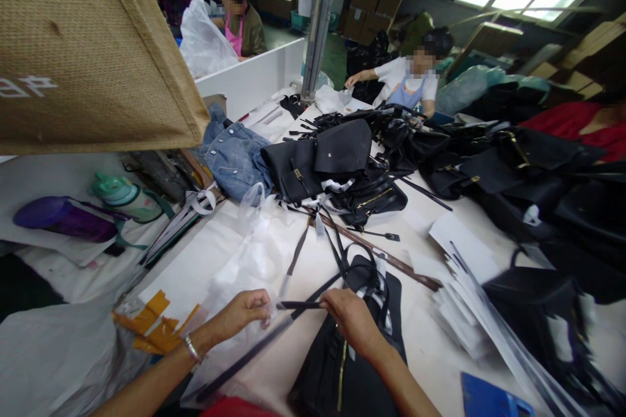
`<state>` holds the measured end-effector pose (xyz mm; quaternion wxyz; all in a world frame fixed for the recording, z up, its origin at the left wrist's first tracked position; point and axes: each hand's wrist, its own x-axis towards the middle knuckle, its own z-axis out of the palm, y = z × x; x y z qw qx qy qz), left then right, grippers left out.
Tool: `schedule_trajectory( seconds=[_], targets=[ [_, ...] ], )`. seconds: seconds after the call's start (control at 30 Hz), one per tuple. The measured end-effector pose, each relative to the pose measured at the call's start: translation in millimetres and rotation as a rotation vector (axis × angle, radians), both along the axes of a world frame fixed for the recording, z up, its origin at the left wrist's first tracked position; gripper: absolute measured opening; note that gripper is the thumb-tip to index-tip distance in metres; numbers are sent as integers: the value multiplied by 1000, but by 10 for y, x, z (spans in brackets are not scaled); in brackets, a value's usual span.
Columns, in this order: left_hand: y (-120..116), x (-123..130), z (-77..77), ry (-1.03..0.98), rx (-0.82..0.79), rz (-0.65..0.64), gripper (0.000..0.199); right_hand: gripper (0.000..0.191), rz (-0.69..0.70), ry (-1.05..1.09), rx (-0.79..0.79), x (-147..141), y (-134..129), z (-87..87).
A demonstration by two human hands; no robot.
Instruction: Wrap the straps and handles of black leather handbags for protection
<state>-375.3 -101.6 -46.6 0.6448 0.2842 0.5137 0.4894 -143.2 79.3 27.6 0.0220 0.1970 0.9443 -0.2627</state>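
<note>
A black bag with a gold zipper lies in front of me on the table. Thumb and fingers of my right hand are closed on a thin black strap, above the bag's upper part. At the strap's other end, my left hand pinches what looks like a bit of clear plastic film; the exact grip is blurred. A longer black strap, partly covered in clear film, runs slantwise beneath both hands. Crumpled clear plastic bags lie beyond my left hand.
Black bags are heaped farther back and along the right. White sheets lie right of my hands, near a blue flat object. Orange tape hangs at the left table edge. A burlap panel juts in upper left. Co-workers sit beyond.
</note>
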Motion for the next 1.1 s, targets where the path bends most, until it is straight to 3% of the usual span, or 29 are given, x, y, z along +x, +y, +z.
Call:
schedule_trajectory(
  seconds=[0.33,0.7,0.93,1.1],
  targets=[
    [20,126,162,114,-64,-56,28,19,110,-16,-38,-73,19,88],
    [23,336,138,1,-159,56,24,17,137,-47,-100,-190,-127,-46],
    [90,521,145,-11,-169,35,30,18,181,-93,-121,-322,-340,-150],
    [4,447,76,140,-198,9,24,22,210,-94,-73,-244,-196,-178]
  ],
)
